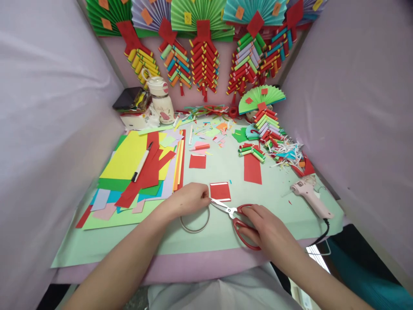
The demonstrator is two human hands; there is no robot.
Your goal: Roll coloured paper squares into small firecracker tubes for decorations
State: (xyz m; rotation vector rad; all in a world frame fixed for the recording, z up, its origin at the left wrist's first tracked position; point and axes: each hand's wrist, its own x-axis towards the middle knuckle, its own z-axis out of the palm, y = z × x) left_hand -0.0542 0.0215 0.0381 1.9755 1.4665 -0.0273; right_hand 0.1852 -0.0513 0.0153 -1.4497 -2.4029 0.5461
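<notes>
Red-handled scissors (231, 212) are in my right hand (269, 228), with fingers through the loops. Their blades point left, and the tips reach the fingertips of my left hand (192, 199). That hand is closed in a pinch. A thin grey ring (194, 231), which looks like a narrow roll of tape, hangs below it; the gripped part is hidden by the fingers. Just beyond the blades lies a red paper square (220, 192) with white strips along its upper and lower edges. Another red square (197, 161) lies farther back.
Coloured paper sheets (121, 159) with a marker (142, 162) lie at left. A glue gun (311, 198) is at right, near paper shreds (287, 153) and rolled-paper pieces (251, 151). A bottle (161, 101) stands at the back. Paper fans (200, 15) hang above.
</notes>
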